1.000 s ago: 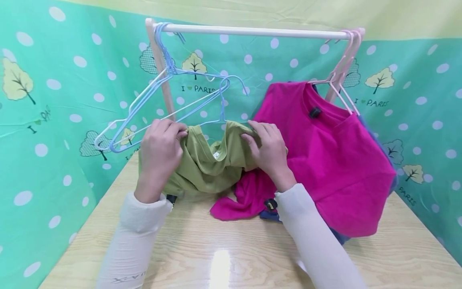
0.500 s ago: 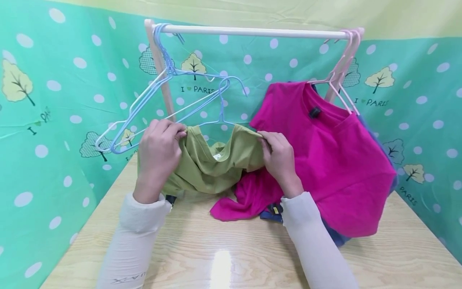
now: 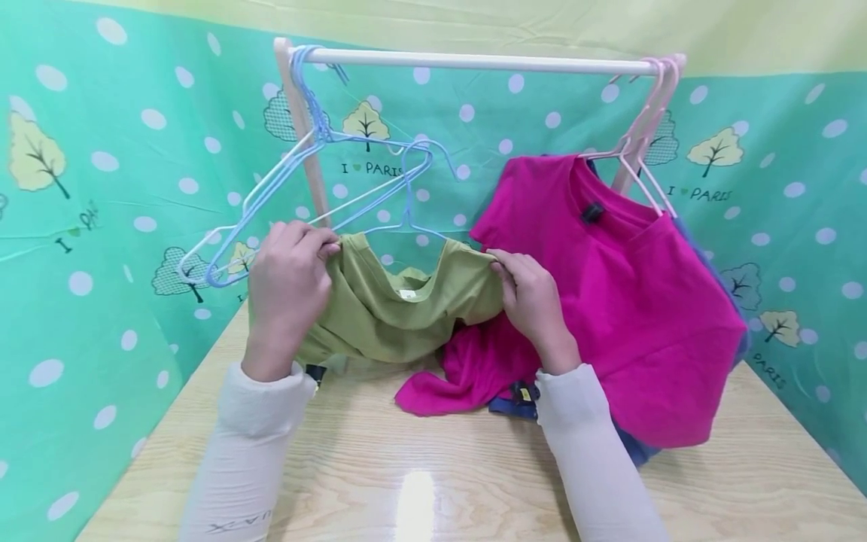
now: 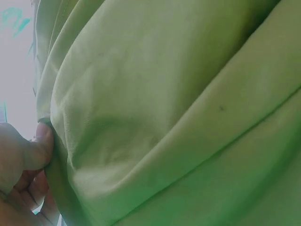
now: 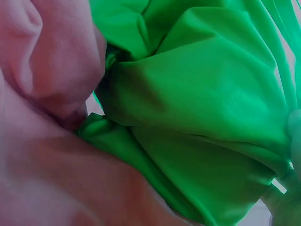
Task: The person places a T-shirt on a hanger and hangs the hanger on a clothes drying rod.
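Observation:
A green T-shirt hangs between my hands, its neckline and white tag toward me. My left hand pinches the shirt's left shoulder; in the left wrist view the thumb presses on the cloth's edge. At the other shoulder my right hand pinches the fabric between thumb and fingers. A blue hanger rises out of the neck opening, its hook overlapping the hangers behind; its lower arms are hidden inside the shirt. Green folds fill most of the right wrist view.
A rack with a white rail stands behind. Blue and white hangers hang at its left end. On the right, a magenta shirt hangs on a pink hanger, with dark blue cloth behind it. Below is a wooden table.
My right hand has shifted right along the shirt's shoulder and my left hand slightly left. The neckline is spread wider, and the hanger in it has moved a little left.

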The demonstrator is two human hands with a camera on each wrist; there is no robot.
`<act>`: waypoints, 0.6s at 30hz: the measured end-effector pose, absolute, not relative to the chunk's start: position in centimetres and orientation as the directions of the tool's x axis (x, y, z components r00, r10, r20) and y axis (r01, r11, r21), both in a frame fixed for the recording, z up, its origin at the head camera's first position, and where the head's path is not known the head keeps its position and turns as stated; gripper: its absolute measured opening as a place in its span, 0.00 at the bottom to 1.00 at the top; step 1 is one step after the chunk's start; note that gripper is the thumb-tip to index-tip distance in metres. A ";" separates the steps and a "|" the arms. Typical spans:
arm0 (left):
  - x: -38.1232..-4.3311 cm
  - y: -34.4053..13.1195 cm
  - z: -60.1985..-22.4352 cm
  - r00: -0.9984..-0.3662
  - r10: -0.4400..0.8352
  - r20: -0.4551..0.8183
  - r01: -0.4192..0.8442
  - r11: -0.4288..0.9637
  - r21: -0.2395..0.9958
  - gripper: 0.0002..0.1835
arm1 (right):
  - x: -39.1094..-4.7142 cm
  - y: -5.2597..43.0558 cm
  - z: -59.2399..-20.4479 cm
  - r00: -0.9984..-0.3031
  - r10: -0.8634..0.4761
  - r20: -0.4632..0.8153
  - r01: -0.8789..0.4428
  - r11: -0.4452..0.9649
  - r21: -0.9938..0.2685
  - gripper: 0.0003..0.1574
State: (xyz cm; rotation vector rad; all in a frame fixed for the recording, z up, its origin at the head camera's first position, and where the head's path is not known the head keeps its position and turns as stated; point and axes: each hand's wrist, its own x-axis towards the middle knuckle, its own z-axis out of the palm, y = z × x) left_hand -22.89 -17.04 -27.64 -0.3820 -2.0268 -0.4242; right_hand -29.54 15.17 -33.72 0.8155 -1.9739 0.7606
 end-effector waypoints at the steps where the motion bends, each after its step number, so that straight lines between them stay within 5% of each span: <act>1: -22.9 -17.1 -27.6 -0.461 0.086 0.883 0.436 0.889 0.141 0.08 | -29.5 15.3 -33.7 -0.435 -0.259 0.862 -0.773 0.599 -0.210 0.13; 18: -22.5 -18.1 -27.0 -0.408 -0.016 0.913 0.440 0.872 0.212 0.07 | -29.2 16.5 -32.8 -0.550 -0.253 0.796 -0.734 0.601 -0.316 0.13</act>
